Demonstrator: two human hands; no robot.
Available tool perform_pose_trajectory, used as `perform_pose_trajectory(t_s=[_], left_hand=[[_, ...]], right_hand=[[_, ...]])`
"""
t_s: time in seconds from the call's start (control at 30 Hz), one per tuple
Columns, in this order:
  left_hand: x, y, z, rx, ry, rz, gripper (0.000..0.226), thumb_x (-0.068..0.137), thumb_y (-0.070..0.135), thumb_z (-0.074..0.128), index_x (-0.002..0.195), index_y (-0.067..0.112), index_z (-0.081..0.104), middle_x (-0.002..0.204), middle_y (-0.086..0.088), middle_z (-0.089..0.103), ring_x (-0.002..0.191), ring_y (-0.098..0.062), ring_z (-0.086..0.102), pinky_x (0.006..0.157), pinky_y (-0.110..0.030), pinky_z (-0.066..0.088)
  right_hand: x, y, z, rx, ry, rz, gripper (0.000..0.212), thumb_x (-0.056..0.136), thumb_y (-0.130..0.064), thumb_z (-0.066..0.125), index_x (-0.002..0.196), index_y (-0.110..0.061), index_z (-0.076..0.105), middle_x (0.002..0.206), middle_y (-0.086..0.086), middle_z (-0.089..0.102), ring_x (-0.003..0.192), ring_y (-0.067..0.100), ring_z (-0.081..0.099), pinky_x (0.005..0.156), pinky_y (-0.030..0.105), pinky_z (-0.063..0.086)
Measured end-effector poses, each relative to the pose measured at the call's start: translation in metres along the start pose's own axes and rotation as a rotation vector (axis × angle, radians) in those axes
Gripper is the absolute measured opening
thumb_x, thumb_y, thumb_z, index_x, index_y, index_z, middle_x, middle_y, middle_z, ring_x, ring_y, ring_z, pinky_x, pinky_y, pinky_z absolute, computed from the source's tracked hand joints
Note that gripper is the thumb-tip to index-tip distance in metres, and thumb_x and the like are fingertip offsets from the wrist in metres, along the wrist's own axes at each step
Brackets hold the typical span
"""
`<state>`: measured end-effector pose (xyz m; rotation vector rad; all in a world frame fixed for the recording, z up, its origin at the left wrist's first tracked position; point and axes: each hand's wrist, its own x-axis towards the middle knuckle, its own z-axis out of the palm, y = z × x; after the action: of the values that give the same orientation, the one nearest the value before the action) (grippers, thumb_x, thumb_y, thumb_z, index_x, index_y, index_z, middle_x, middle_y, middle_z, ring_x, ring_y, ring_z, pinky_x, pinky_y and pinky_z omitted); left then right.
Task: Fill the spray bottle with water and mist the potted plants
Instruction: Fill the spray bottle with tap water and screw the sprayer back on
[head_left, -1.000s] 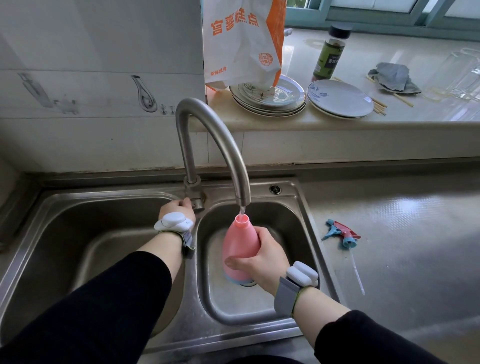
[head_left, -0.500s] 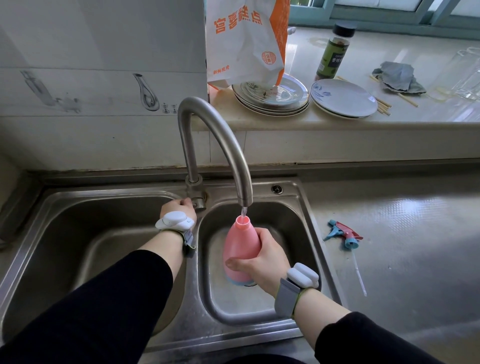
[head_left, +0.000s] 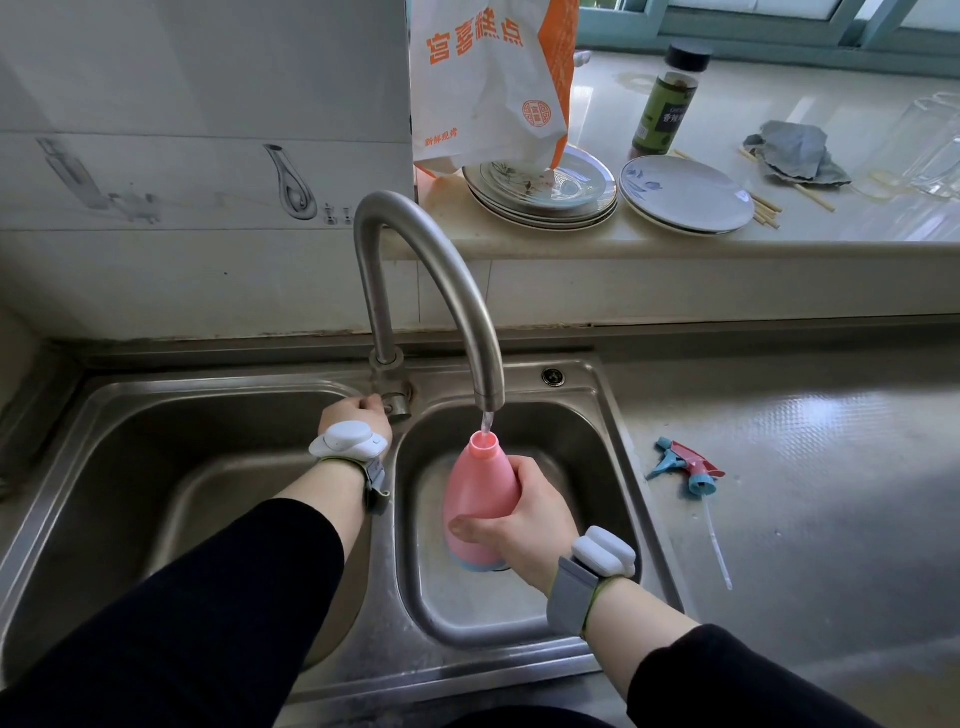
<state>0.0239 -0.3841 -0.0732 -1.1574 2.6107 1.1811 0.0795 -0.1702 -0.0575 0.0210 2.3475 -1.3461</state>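
A pink spray bottle (head_left: 475, 491) with a blue base stands upright over the right sink basin (head_left: 582, 441), its open neck right under the faucet spout (head_left: 488, 384). A thin stream of water runs into it. My right hand (head_left: 524, 525) is wrapped around the bottle's lower half. My left hand (head_left: 358, 410) grips the faucet handle (head_left: 395, 402) at the base of the tap. The bottle's blue and red trigger head (head_left: 685, 467) with its clear tube lies on the counter to the right of the sink. No potted plants are in view.
The left sink basin (head_left: 156, 467) lies under my left arm. On the ledge behind are stacked plates (head_left: 540, 192), a single plate (head_left: 685, 192), a paper bag (head_left: 488, 78), a spice jar (head_left: 667, 98), a grey cloth (head_left: 795, 156), chopsticks and glasses.
Nothing has changed apart from a slight shift of the camera; both hands keep their places and the water keeps running into the bottle.
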Motion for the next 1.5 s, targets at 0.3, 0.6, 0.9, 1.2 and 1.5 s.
perform_pose_trajectory(t_s=[0.3, 0.6, 0.9, 1.2, 1.5], left_hand=[[0.001, -0.002, 0.001, 0.000, -0.003, -0.007, 0.043, 0.097, 0.030, 0.038, 0.095, 0.001, 0.070, 0.102, -0.020, 0.070, 0.094, -0.038, 0.064, 0.083, -0.036, 0.049], [0.004, -0.002, 0.004, -0.010, 0.009, -0.004, 0.041, 0.098, 0.030, 0.040, 0.098, 0.001, 0.069, 0.104, -0.021, 0.067, 0.096, -0.038, 0.062, 0.080, -0.032, 0.044], [0.003, -0.004, 0.006, -0.121, 0.024, -0.005, 0.036, 0.099, 0.027, 0.042, 0.111, 0.005, 0.067, 0.114, -0.019, 0.066, 0.105, -0.038, 0.060, 0.092, -0.035, 0.044], [0.003, -0.010, 0.013, -0.340, 0.015, -0.014, 0.036, 0.097, 0.036, 0.045, 0.118, 0.016, 0.065, 0.110, -0.010, 0.071, 0.102, -0.030, 0.064, 0.097, -0.039, 0.047], [0.002, -0.010, 0.017, -0.459, 0.036, -0.045, 0.037, 0.098, 0.040, 0.043, 0.105, 0.012, 0.066, 0.097, -0.009, 0.073, 0.096, -0.029, 0.068, 0.097, -0.045, 0.049]], right_hand=[[-0.002, -0.001, -0.001, 0.008, -0.004, 0.005, 0.076, 0.043, -0.050, 0.081, 0.109, -0.044, 0.045, 0.099, -0.019, 0.057, 0.087, 0.009, 0.057, 0.070, 0.038, 0.061], [-0.002, -0.002, -0.001, 0.000, -0.008, -0.001, 0.078, 0.041, -0.052, 0.080, 0.109, -0.045, 0.043, 0.099, -0.020, 0.056, 0.087, 0.009, 0.057, 0.069, 0.038, 0.061], [-0.003, -0.001, 0.001, -0.005, -0.002, -0.016, 0.076, 0.042, -0.053, 0.080, 0.108, -0.046, 0.043, 0.099, -0.021, 0.056, 0.087, 0.006, 0.057, 0.065, 0.022, 0.052], [-0.003, -0.002, -0.001, 0.015, 0.003, -0.021, 0.074, 0.043, -0.049, 0.081, 0.107, -0.044, 0.045, 0.098, -0.019, 0.058, 0.087, 0.007, 0.058, 0.066, 0.025, 0.054], [-0.003, -0.004, -0.001, 0.016, -0.008, -0.015, 0.077, 0.041, -0.051, 0.081, 0.108, -0.044, 0.045, 0.100, -0.018, 0.058, 0.089, 0.008, 0.058, 0.070, 0.037, 0.061]])
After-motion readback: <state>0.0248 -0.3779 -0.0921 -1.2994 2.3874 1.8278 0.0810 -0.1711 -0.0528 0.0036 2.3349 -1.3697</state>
